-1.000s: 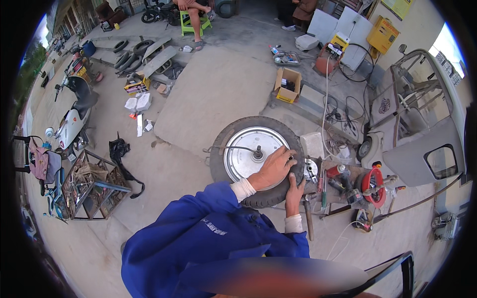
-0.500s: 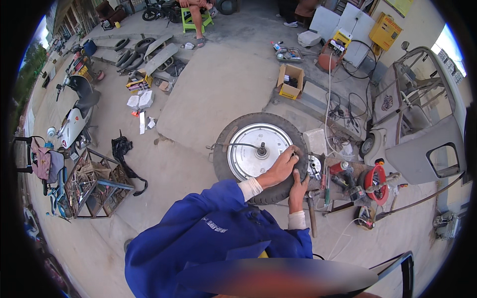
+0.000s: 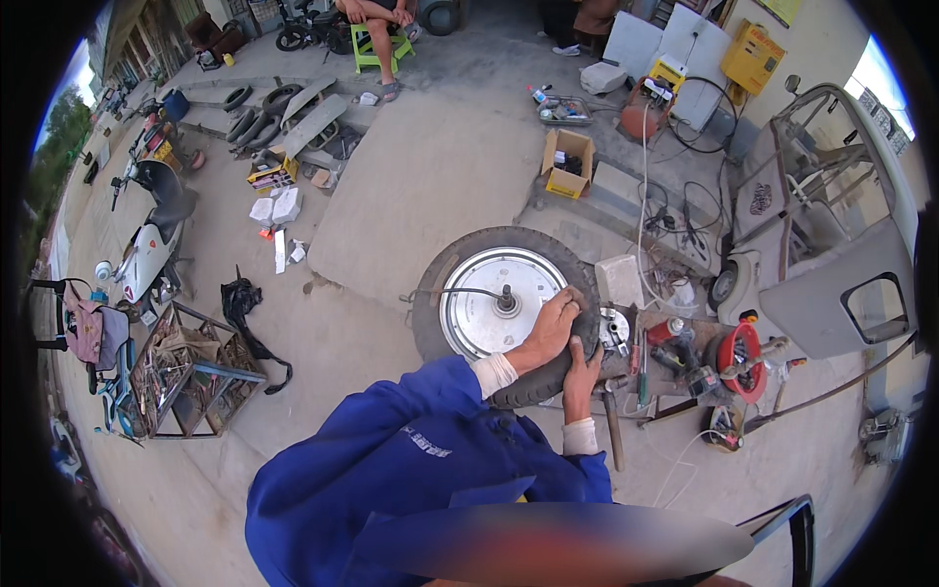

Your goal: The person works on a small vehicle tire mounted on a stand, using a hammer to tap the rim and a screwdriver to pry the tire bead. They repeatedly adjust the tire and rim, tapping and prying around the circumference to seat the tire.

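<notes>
A black tyre [image 3: 435,333] on a silver hub wheel [image 3: 479,318], with a protruding axle [image 3: 506,297] and a black cable [image 3: 455,293], lies flat before me. My left hand [image 3: 548,333] reaches over its right side, fingers curled onto the tyre beside the rim; whether something small is under them is hidden. Just below, my right hand [image 3: 579,382] grips the tyre's outer edge, thumb upward. Right of the tyre sit a metal brake plate [image 3: 613,331], a hammer [image 3: 614,435], green-handled tools [image 3: 643,386] and a red bowl [image 3: 743,389].
A metal tool rack [image 3: 196,372] and scooter [image 3: 147,254] stand left. A grey vehicle [image 3: 812,303], cardboard box [image 3: 567,166] and compressor [image 3: 641,122] are right. A person's legs [image 3: 381,49] show by a green stool at the back, near loose tyres [image 3: 249,127].
Both hands stay on the tyre's right side, with only slight shifts of the left fingers. The whole view shifts a little between frames.
</notes>
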`<control>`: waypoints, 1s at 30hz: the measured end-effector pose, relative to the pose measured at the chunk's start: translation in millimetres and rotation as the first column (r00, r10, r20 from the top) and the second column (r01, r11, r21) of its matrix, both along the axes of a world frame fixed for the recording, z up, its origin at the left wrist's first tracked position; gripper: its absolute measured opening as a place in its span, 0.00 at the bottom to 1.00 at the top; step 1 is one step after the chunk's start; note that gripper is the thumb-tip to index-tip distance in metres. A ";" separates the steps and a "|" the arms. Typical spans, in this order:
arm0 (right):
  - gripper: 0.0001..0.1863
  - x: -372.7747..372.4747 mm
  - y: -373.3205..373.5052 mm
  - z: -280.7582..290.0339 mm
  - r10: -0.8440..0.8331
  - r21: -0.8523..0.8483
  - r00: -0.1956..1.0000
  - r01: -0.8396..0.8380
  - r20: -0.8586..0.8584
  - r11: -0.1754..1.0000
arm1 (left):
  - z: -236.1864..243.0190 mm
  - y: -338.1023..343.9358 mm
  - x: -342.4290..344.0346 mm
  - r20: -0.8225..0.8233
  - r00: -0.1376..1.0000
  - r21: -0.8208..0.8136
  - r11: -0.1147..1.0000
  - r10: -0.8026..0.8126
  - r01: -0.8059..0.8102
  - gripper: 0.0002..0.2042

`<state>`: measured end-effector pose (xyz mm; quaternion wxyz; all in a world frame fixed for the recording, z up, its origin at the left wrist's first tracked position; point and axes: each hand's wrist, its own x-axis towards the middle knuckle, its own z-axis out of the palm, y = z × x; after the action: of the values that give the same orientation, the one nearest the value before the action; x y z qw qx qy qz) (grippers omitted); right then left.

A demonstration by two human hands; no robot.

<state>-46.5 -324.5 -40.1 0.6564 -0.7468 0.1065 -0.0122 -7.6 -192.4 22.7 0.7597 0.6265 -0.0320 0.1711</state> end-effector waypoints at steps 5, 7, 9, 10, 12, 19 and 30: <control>0.45 0.0 2.3 1.9 0.010 -0.035 1.000 -0.010 0.011 0.999 | -14.5 32.1 37.3 -0.120 0.911 -0.239 0.902 -0.395 0.360 0.05; 0.45 -1.4 5.5 14.2 0.004 -0.062 1.000 -0.005 -0.013 0.998 | -16.3 26.9 29.7 -0.082 0.956 -0.153 0.951 -0.283 0.269 0.06; 0.44 6.0 -1.1 5.4 0.020 0.026 1.000 -0.020 -0.004 0.999 | -9.8 -0.5 9.6 0.061 0.988 0.165 0.975 0.139 -0.147 0.08; 0.44 6.1 -3.0 0.0 0.033 0.071 0.999 -0.033 -0.008 0.997 | -12.7 -11.7 7.8 0.138 0.949 0.145 0.942 0.284 -0.303 0.09; 0.44 2.7 -2.2 2.7 0.029 0.026 1.000 -0.029 -0.005 0.999 | -7.3 -11.8 3.9 0.103 0.978 0.149 0.970 0.180 -0.194 0.08; 0.46 1.5 -1.0 0.4 0.028 0.038 1.000 -0.028 0.008 0.999 | -8.6 23.4 28.4 -0.097 0.951 -0.078 0.955 -0.293 0.286 0.05; 0.37 18.2 3.7 140.9 -0.072 0.040 0.927 0.062 0.367 0.997 | -19.1 16.0 12.5 0.000 0.997 0.153 0.985 -0.076 0.075 0.08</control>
<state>-28.2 -320.8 100.8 0.6743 -0.7179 0.0070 -0.1731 4.8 -176.4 3.6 0.7154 0.6806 -0.0709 0.1412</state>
